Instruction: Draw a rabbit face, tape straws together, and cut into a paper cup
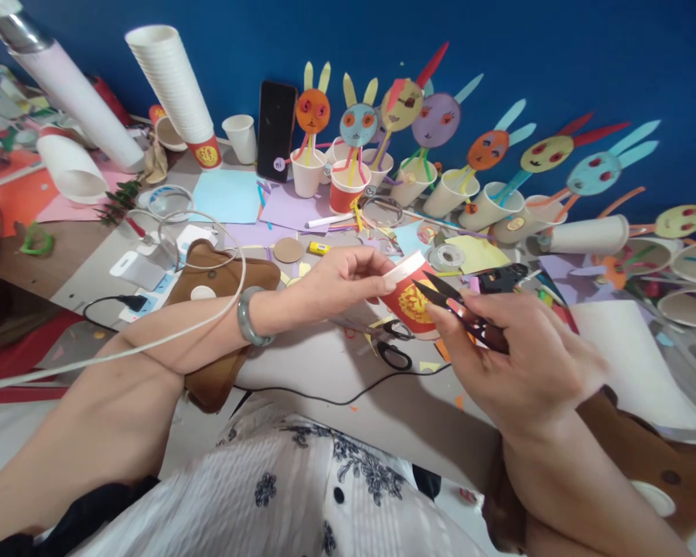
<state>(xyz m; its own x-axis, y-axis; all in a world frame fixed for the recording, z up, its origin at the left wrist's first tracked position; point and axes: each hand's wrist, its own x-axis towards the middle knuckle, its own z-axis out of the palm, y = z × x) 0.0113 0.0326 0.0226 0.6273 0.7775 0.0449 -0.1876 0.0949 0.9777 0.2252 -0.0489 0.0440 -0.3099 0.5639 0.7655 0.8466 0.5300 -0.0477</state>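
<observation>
My left hand [356, 282], with a grey bangle at the wrist, pinches the white end of a red paper cup [403, 298] with a gold printed pattern. The cup is tilted above the table. Closed in my right hand [516, 340] are small dark snips [449, 300]. Their pointed blades are slightly apart and lie in front of the cup's side; whether they touch it I cannot tell. Below the cup lie black-handled scissors [395, 354], partly hidden. Paper scraps are scattered around them.
Paper cups with rabbit-faced paper figures [313, 112] line the blue wall. A stack of paper cups [171, 77], a phone [277, 128] and a power strip [151, 298] stand or lie leftward. A white cable [232, 294] loops over my left forearm. Brown cushions [214, 387] lie under both arms.
</observation>
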